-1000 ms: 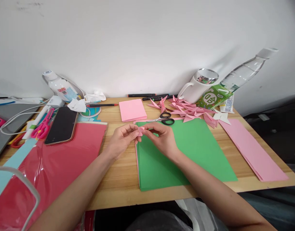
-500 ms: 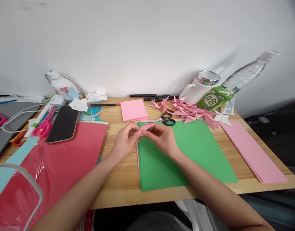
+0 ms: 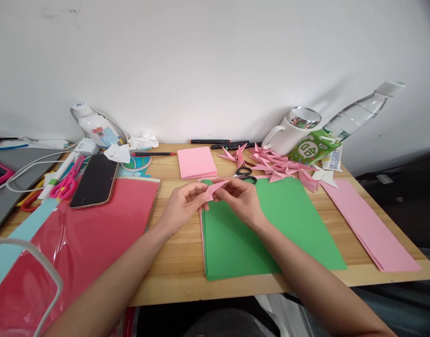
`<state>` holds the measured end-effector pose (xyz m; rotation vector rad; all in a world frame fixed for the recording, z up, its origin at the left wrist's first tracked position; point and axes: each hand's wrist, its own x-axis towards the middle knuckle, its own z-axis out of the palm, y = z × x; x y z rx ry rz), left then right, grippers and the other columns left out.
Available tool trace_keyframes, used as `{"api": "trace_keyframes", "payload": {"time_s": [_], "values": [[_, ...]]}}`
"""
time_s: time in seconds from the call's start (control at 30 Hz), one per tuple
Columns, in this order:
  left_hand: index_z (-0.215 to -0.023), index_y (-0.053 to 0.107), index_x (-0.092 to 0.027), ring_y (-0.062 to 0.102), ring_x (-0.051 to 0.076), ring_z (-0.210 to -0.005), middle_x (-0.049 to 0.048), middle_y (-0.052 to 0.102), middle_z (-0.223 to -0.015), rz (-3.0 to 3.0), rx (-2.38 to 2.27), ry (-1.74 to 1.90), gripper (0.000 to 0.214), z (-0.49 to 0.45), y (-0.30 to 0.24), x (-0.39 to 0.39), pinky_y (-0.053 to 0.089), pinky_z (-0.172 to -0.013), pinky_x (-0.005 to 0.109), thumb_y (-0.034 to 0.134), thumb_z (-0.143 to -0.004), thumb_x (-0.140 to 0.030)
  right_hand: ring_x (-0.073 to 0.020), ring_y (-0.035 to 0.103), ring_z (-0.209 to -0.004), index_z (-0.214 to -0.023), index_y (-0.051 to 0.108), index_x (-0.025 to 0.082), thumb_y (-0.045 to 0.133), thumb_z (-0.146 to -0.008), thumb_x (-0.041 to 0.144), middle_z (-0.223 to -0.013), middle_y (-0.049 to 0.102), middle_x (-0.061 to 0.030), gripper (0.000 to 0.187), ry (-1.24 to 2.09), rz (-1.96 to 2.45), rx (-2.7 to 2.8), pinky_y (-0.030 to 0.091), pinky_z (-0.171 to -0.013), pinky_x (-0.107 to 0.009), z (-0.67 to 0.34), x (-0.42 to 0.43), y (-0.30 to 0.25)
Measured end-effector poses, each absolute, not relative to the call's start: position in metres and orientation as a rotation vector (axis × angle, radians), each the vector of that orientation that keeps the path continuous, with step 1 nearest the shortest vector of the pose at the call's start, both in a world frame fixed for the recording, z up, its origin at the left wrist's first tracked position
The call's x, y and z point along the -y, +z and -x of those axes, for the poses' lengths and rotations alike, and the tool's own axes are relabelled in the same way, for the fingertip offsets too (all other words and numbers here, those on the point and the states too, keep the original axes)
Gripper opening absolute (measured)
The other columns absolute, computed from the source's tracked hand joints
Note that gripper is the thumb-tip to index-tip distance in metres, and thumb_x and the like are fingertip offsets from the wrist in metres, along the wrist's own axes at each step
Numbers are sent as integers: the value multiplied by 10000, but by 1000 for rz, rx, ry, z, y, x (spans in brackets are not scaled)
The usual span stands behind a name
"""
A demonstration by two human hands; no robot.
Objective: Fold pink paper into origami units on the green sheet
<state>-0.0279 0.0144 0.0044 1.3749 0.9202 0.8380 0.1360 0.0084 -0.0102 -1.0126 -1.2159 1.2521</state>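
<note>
A small folded piece of pink paper (image 3: pixel 215 187) is pinched between both hands, just above the far left corner of the green paper sheets (image 3: pixel 271 229). My left hand (image 3: pixel 185 203) grips its left end with thumb and fingers. On its right side, my right hand (image 3: pixel 241 199) holds it the same way, and the fingers cover part of it. Beyond my right hand lie black-handled scissors (image 3: pixel 249 179), their blades mostly hidden. A stack of square pink paper (image 3: pixel 197 162) rests behind my hands. Several folded pink pointed pieces (image 3: pixel 278 164) are heaped at the back right.
Left on the wooden table (image 3: pixel 173 276) are red sheets in plastic (image 3: pixel 106 234), a phone (image 3: pixel 94 181), pink scissors (image 3: pixel 69 180) and a white bottle (image 3: pixel 97 126). Pink strips (image 3: pixel 371 224), a mug (image 3: pixel 292 128), a green carton (image 3: pixel 315 146) and a clear bottle (image 3: pixel 362 110) stand or lie right.
The pink paper now shows more of its surface between my fingers, turned slightly. My right hand has shifted a little and covers more of the black scissors' blades. The view has moved slightly.
</note>
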Motion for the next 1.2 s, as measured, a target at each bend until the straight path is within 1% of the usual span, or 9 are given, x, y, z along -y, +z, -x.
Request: {"api": "trace_keyframes", "payload": {"time_s": [0.1, 0.17, 0.27, 0.37, 0.57, 0.7, 0.87, 1.03, 1.2], "values": [[-919, 653, -150, 530, 87, -540, 15, 648, -698, -1366, -932, 791, 224, 28, 4, -14, 404, -505, 211, 621, -797, -335, -116, 610, -550, -844, 669, 174, 719, -696, 353, -635, 659, 11, 238, 1289, 1035, 1182, 534, -571, -261, -136, -9, -11], [-898, 651, -144, 542, 91, -526, 8, 639, -661, -1308, -931, 810, 224, 28, 2, -14, 412, -494, 213, 645, -777, -332, -114, 618, -574, -832, 664, 171, 712, -702, 364, -648, 663, 10, 238, 1342, 1021, 1160, 538, -582, -254, -137, -9, -10], [-882, 636, -129, 587, 112, -533, 22, 649, -700, -1171, -938, 875, 251, 27, 0, -15, 434, -468, 220, 687, -738, -328, -110, 620, -636, -828, 658, 163, 705, -714, 352, -695, 666, 3, 225, 1418, 992, 1168, 535, -594, -237, -137, -10, -8], [-879, 628, -108, 611, 128, -534, 43, 662, -699, -1063, -951, 874, 294, 27, 0, -16, 453, -459, 225, 720, -704, -325, -111, 616, -652, -860, 653, 159, 757, -657, 314, -750, 681, -9, 276, 1511, 989, 1170, 523, -579, -228, -137, -11, -7], [-823, 644, -98, 652, 165, -595, 83, 699, -707, -989, -977, 768, 330, 29, 1, -17, 516, -549, 271, 786, -619, -316, -101, 607, -602, -844, 655, 150, 774, -623, 281, -725, 687, -7, 282, 1515, 1046, 1160, 515, -585, -235, -138, -11, -11], [-823, 669, -115, 622, 139, -590, 64, 693, -706, -1126, -1002, 782, 278, 28, -1, -16, 501, -559, 262, 754, -657, -321, -109, 592, -578, -777, 668, 153, 750, -644, 319, -667, 663, 3, 228, 1445, 1087, 1223, 517, -554, -244, -138, -11, -10], [-853, 688, -142, 560, 104, -562, 18, 647, -665, -1267, -1040, 810, 250, 28, -1, -13, 445, -533, 225, 704, -706, -343, -138, 613, -655, -815, 703, 189, 745, -645, 361, -749, 693, -8, 245, 1309, 1068, 1196, 534, -571, -262, -138, -11, -8], [-829, 700, -156, 507, 89, -531, -8, 595, -593, -1315, -1046, 835, 208, 29, 0, -13, 386, -488, 202, 692, -724, -336, -107, 592, -552, -777, 706, 196, 763, -634, 352, -683, 689, 10, 219, 1249, 1020, 1187, 525, -555, -252, -137, -10, -7], [-797, 702, -152, 497, 90, -505, -3, 595, -574, -1318, -1040, 843, 204, 31, 5, -14, 376, -469, 206, 693, -721, -341, -136, 632, -570, -747, 684, 188, 700, -715, 413, -635, 680, -5, 228, 1212, 1003, 1250, 547, -587, -284, -140, -8, -6]]}}
